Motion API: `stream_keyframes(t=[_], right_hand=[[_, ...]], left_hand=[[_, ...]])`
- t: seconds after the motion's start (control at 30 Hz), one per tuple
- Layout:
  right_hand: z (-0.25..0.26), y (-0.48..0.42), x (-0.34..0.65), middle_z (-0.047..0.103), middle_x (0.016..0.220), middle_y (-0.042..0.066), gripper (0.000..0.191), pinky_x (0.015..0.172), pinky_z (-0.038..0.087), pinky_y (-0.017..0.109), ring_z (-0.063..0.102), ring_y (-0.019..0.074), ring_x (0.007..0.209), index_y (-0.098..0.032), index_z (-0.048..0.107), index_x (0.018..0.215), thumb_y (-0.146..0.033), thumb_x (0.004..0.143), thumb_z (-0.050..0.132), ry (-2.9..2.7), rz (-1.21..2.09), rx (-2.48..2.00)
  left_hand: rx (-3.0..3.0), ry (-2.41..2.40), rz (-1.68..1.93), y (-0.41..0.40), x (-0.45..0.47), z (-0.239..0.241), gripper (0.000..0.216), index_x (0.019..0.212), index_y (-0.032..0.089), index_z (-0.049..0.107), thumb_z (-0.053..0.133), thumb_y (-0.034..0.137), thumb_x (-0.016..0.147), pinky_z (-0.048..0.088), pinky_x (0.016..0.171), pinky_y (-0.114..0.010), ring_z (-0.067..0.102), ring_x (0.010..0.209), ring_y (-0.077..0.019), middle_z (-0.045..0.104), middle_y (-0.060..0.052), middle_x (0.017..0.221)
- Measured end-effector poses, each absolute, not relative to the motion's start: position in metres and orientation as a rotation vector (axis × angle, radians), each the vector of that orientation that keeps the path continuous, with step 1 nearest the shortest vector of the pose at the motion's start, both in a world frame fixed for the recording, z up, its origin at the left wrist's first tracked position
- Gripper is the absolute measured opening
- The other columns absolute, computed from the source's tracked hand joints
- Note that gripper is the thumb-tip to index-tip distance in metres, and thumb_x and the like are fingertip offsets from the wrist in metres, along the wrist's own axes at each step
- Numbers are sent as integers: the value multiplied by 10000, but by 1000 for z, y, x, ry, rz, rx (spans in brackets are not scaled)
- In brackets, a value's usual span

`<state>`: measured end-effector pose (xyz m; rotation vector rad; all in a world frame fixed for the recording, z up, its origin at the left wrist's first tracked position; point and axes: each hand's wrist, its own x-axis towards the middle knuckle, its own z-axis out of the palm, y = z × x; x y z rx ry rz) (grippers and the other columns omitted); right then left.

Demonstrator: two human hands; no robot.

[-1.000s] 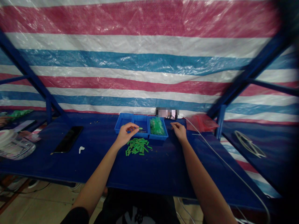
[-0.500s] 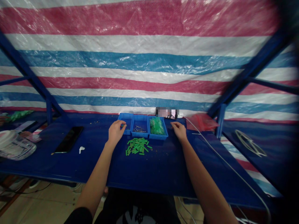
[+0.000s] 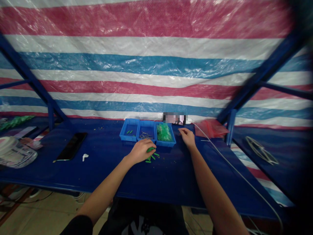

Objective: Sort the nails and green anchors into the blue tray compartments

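Note:
My left hand is over the pile of small green plastic wall plugs, hiding most of it. Its fingers curl round some plugs, with green showing between thumb and fingers. Behind it stand three joined blue bins. The left bin holds a few green plugs, and the middle bin has metal screws. Green plastic packets fill the right bin. Beside that bin, my right hand rests with thumb and fingertips pressed together; anything between them is too small to make out.
A dark phone and a white earbud-like piece lie left. Farther left is a clear tub. Red plastic bags and a white cable are right. Blue frame posts stand before a striped tarp.
My left hand has moved from the left bin right and nearer to me, onto the green plugs. A few plugs now show in the left bin. My right hand stays in place.

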<state>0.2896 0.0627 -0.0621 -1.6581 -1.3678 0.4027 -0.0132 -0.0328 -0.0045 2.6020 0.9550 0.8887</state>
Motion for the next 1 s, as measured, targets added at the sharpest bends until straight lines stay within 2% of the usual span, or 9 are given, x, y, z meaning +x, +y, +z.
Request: stream_keyframes(t=[0.13,0.33,0.8,1.0], right_hand=[[-65,64,291,636,641,46,374,654,406,302,586,201,650,-158,679,814,-481,722,514,-1371,411,-1629],[-67,65,292,642,655,46,372,652,403,305,587,204,655,-164,683,835,-476,726,512,-1372,405,-1632],[-64,63,291,640,647,48,399,633,402,303,582,204,640,-165,676,823,-508,725,500,-1388,389,-1640],[-61,62,289,636,642,46,385,641,401,301,582,202,645,-163,673,815,-496,724,502,-1374,408,-1639]], left_hand=[[2855,1000,687,-41,-3,-10,166,946,185,624,497,235,852,413,788,-343,527,903,-201,609,-52,916],[2891,1098,581,-41,-2,-15,166,910,172,639,495,231,850,396,791,-357,494,926,-214,583,-68,920],[2768,1030,626,-39,-4,-16,117,823,179,634,532,237,823,404,824,-338,483,931,-197,571,-57,931],[2693,1011,705,-37,-5,-14,100,833,189,620,535,240,819,405,811,-340,528,886,-189,617,-39,882]])
